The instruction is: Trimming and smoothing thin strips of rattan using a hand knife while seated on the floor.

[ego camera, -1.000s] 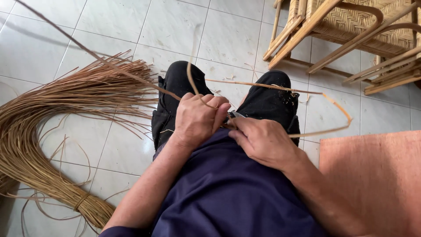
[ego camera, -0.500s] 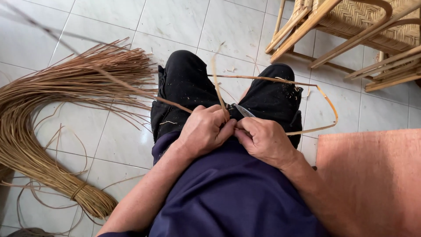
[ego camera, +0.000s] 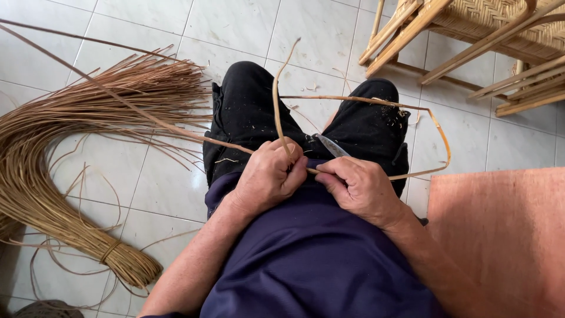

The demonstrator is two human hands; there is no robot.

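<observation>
2 hands are bunched closer over the lap now: left hand [ego camera: 272,174] gripping the cane strip [ego camera: 376,101], right hand [ego camera: 359,187] closed on the knife [ego camera: 331,146], loop swung further right.

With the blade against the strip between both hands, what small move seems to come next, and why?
Probably the left hand pulls the cane strip a little further past the knife, held by the right hand. The blade rests on the strip, shavings lie on the trousers, and a long stretch remains on the left.

Top: dark navy shirt, short sleeves | Trousers: black, flecked with pale shavings | Forearms bare | Hands ungloved
</observation>
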